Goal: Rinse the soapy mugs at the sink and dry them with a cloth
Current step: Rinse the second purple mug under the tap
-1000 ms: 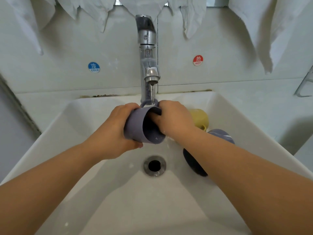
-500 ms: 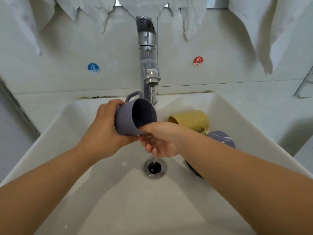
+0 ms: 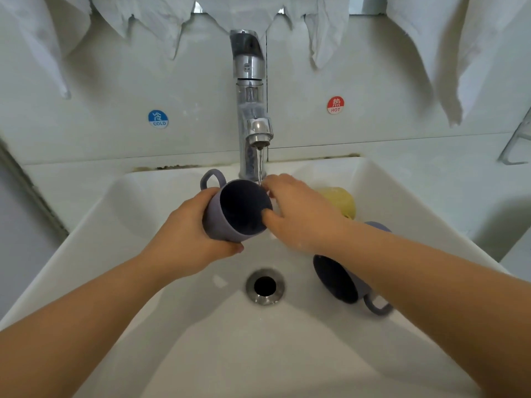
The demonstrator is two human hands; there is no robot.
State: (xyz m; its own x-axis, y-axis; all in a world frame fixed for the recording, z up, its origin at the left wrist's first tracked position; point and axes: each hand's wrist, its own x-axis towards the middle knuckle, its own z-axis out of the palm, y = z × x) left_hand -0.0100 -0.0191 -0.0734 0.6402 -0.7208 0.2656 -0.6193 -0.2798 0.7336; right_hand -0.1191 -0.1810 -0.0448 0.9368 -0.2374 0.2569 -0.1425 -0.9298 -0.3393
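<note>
A grey-purple mug [image 3: 230, 211] is tilting on its side above the middle of the white sink [image 3: 115, 239], its dark mouth facing the camera and its handle pointing toward the back edge. The left hand [image 3: 186, 239] is grasping it, fingers curling round its body from the left and below. The right hand [image 3: 298, 214] is meeting the mug's right rim, thumb lying against the rim's lower right and fingers reaching along the top where a thin stream of water is falling from the chrome tap [image 3: 250, 110]; whether this grip is pinching the rim or only touching it, I cannot tell.

A yellow mug [image 3: 342, 201] is lying toward the sink's back right corner, partly behind the right hand. A second grey-purple mug [image 3: 339, 280] is lying on its side by the right edge, under the right forearm. The round metal drain [image 3: 265, 286] is sitting at the basin's centre.

On the pale wall behind, a blue COLD sticker [image 3: 158, 119] and a red HOT sticker [image 3: 335, 105] are flanking the tap. White cloths [image 3: 431, 38] are hanging along the top.
</note>
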